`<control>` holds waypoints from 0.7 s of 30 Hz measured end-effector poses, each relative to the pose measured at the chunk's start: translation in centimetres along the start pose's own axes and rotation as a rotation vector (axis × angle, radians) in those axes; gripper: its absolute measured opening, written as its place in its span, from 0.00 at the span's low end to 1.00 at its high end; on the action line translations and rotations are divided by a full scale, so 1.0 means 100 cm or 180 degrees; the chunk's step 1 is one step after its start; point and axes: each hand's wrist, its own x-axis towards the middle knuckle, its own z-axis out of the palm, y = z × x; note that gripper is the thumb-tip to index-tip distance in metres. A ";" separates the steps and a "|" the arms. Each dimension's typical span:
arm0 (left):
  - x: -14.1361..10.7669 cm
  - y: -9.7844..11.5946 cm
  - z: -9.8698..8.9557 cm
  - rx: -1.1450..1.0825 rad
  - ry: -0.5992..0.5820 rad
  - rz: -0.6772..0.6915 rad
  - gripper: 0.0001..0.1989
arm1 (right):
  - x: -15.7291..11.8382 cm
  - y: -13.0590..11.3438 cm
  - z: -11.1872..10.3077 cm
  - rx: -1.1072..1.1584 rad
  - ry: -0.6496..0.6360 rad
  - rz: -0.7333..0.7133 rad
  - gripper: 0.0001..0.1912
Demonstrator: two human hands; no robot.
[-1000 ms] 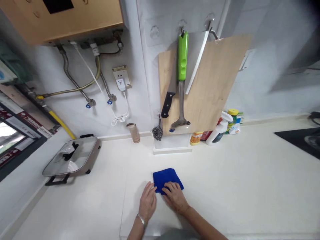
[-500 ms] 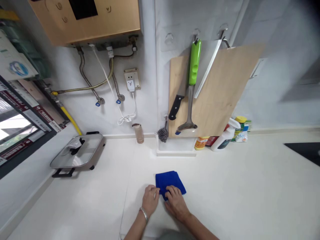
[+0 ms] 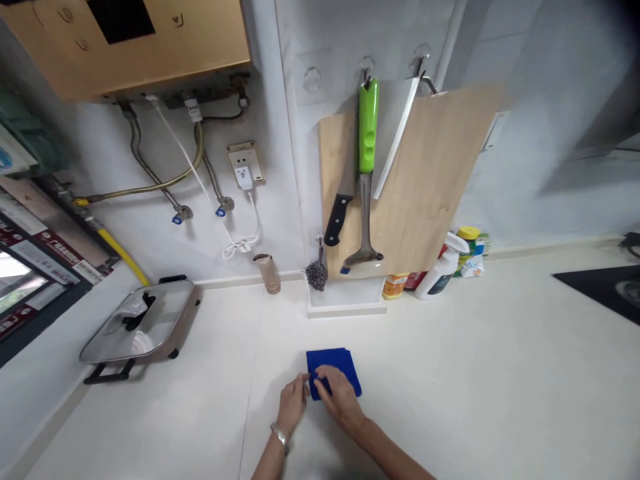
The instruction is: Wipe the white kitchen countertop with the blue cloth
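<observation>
A folded blue cloth [image 3: 345, 365] lies on the white counter in front of me. My left hand [image 3: 293, 402], with a silver bracelet at the wrist, is at the cloth's left edge, its fingers pinched on the edge. Over the lower left part of the cloth is my right hand [image 3: 341, 399], its fingers and thumb curled round a bit of the blue fabric. Part of the cloth is hidden under the right hand.
An electric pan with a glass lid [image 3: 167, 310] stands at the left. Along the wall are a brown bottle [image 3: 271, 275], a hanging scrubber [image 3: 317, 275], a cutting board [image 3: 425, 173] and a white spray bottle [image 3: 440, 273]. A black stove edge [image 3: 600, 287] shows at the right.
The view has turned a little to the right. My right hand has shifted left over the cloth and its fingers have closed on the fabric near my left hand.
</observation>
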 end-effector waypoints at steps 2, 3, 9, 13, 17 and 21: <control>0.007 -0.003 -0.001 -0.0078 -0.0005 -0.0131 0.39 | -0.012 -0.010 0.002 0.0085 -0.0280 -0.0230 0.11; 0.010 -0.005 -0.001 -0.0097 -0.0002 -0.0151 0.38 | -0.017 -0.013 0.001 0.0106 -0.0367 -0.0327 0.11; 0.011 -0.008 0.002 -0.0017 0.0042 0.0023 0.28 | 0.003 0.006 -0.006 -0.0526 -0.0036 -0.0435 0.19; 0.012 -0.010 -0.014 0.0146 0.0221 0.0161 0.24 | 0.019 0.015 0.005 -0.1220 -0.0532 -0.0275 0.26; 0.011 -0.034 -0.062 0.0499 0.0896 0.0189 0.26 | 0.022 0.022 0.016 -0.1518 -0.0943 -0.0276 0.34; -0.003 -0.077 -0.104 0.1525 0.1778 -0.0208 0.30 | 0.040 0.042 0.018 -0.1525 -0.1035 -0.0373 0.35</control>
